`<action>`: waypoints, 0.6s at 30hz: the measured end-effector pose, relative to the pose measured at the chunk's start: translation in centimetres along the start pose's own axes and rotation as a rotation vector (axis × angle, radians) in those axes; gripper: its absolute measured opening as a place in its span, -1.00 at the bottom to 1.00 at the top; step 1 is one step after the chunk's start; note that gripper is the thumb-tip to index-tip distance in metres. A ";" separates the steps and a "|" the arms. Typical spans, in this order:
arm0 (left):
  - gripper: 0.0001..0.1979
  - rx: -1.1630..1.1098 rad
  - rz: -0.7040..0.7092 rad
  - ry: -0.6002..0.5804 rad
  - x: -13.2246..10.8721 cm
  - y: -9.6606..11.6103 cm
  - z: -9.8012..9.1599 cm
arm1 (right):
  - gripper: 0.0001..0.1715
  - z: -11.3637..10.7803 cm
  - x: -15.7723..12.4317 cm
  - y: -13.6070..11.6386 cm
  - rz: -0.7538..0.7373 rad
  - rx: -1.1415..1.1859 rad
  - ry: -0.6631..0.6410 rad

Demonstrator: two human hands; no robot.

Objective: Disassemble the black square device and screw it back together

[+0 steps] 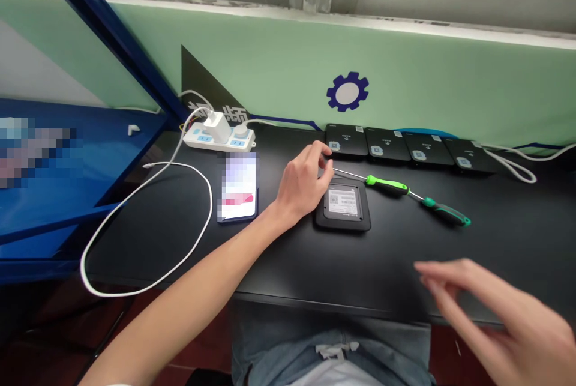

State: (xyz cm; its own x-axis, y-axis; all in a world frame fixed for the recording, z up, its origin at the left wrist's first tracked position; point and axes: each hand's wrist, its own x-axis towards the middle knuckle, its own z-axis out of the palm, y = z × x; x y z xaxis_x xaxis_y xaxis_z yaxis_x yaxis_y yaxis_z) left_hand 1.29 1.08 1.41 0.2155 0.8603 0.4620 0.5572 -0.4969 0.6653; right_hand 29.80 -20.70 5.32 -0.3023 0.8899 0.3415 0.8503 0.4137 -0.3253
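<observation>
Black square device (pixel 342 206) flat on black bench (pixel 504 248), label up, close below curled left hand (pixel 299 185); right hand (pixel 508 320) open, well apart, nearer bench edge. Green-handled screwdriver (pixel 387 185) beside device, long axis running from left fingertips rightward; grip on shaft cannot be told.

Five flat black devices (pixel 342 221) lie on the surface (pixel 508 242), four of them in a row. There are two screwdrivers (pixel 387 185), one phone (pixel 238 188) and one power strip (pixel 198 138).
</observation>
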 end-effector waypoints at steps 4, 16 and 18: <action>-0.88 -0.012 -0.008 -0.026 0.1 -0.1 -0.1 | -0.84 0.9 8.2 1.8 0.032 0.030 0.113; -0.92 0.087 -0.084 -0.173 -0.4 -0.5 0.8 | -0.69 7.6 18.9 7.9 0.059 0.125 -0.092; -0.90 0.081 -0.067 -0.179 -0.5 -0.5 1.0 | -0.66 7.9 18.7 8.1 0.070 0.141 -0.114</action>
State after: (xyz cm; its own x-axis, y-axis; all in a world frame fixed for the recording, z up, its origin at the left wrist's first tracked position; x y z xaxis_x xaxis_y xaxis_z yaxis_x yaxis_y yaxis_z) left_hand 1.68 1.02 0.23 0.3107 0.9013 0.3020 0.6360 -0.4332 0.6386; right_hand 27.65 0.77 2.13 -0.2983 0.9301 0.2142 0.8044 0.3657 -0.4681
